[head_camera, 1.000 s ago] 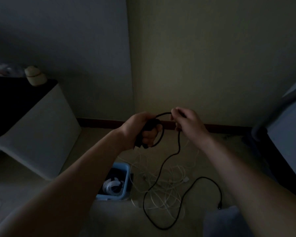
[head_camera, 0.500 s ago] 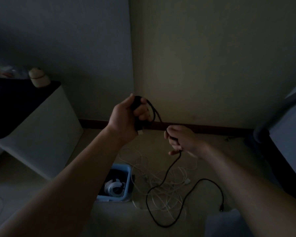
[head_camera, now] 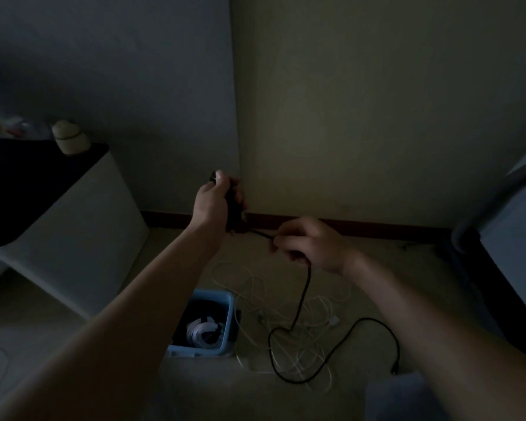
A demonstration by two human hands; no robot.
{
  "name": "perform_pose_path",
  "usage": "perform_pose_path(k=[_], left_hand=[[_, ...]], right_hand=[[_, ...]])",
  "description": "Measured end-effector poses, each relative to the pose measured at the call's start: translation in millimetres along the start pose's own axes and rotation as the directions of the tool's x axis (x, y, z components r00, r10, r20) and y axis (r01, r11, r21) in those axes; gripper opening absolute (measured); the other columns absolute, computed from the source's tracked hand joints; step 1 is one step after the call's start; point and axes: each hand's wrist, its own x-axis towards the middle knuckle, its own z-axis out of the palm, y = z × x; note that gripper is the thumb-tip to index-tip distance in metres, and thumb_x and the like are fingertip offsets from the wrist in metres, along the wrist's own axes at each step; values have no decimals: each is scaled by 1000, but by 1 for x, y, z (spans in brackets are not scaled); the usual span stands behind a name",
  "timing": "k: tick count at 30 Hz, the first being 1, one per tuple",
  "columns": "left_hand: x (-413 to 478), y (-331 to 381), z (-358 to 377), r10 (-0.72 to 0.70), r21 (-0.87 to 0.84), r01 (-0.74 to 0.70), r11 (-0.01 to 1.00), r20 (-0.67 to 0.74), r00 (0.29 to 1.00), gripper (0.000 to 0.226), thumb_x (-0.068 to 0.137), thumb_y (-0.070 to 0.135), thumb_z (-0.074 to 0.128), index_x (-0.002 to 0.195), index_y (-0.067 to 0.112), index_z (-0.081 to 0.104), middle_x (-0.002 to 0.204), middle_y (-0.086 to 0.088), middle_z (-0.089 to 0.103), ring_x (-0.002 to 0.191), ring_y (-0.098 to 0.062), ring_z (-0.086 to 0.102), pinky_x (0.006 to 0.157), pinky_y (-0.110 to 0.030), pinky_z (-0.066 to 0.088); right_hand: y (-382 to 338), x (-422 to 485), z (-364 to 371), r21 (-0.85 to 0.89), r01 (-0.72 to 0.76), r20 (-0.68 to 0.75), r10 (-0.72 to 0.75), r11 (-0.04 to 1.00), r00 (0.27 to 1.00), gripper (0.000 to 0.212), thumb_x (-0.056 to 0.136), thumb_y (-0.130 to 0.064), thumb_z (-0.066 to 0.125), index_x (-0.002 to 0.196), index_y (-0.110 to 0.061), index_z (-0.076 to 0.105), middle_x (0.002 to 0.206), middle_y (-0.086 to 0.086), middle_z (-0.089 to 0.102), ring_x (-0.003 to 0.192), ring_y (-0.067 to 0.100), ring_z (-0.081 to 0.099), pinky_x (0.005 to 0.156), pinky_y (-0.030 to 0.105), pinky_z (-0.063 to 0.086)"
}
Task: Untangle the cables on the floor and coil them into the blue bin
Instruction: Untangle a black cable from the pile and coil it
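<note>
Blue bin (head_camera: 195,351): lower centre, on the floor; a white coiled cable (head_camera: 202,329) lies inside.
Left hand (head_camera: 214,205): centre, raised; fingers curled tight round a dark bundle, probably coiled black cable, though the dim light blurs it; its long axis is near vertical.
Black cable (head_camera: 305,294): a short stretch slants down-right from the bundle to the other hand, then hangs to the floor and loops right of the bin.
Right hand (head_camera: 312,244): right of centre, lower; thumb and fingertips pinch the cable, fingers curled.
White cables (head_camera: 316,302): loose tangle beside the bin, under the black loop.
</note>
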Motion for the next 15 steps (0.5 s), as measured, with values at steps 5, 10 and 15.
perform_pose_path(k=[5, 10, 15], left_hand=[[-5, -13, 6, 101, 314, -131, 940, 110, 989, 35, 108, 30, 33, 86, 10, 53, 57, 2, 51, 51, -12, 48, 54, -28, 41], [-13, -22, 9, 54, 578, -174, 797, 219, 974, 35, 107, 29, 38, 84, 12, 57, 72, -10, 58, 60, -17, 53, 58, -29, 45], [-38, -22, 23, -197, 555, -60, 829, 392, 899, 46, 109, 28, 29, 80, 4, 55, 55, -11, 51, 42, -15, 47, 46, -24, 39]], right_hand=[[-8, -4, -1, 281, 79, -41, -70, 956, 997, 17, 82, -26, 63, 78, -17, 77, 49, -5, 39, 48, 10, 38, 53, 26, 35], [-12, -14, -10, 230, 116, -141, -85, 966, 986, 17, 91, -24, 64, 79, -15, 72, 49, -13, 42, 47, 4, 37, 51, 24, 33], [-15, -13, -15, 201, 220, -358, -138, 955, 923, 14, 88, -9, 70, 75, -13, 70, 62, -12, 66, 60, -2, 60, 55, 12, 44]])
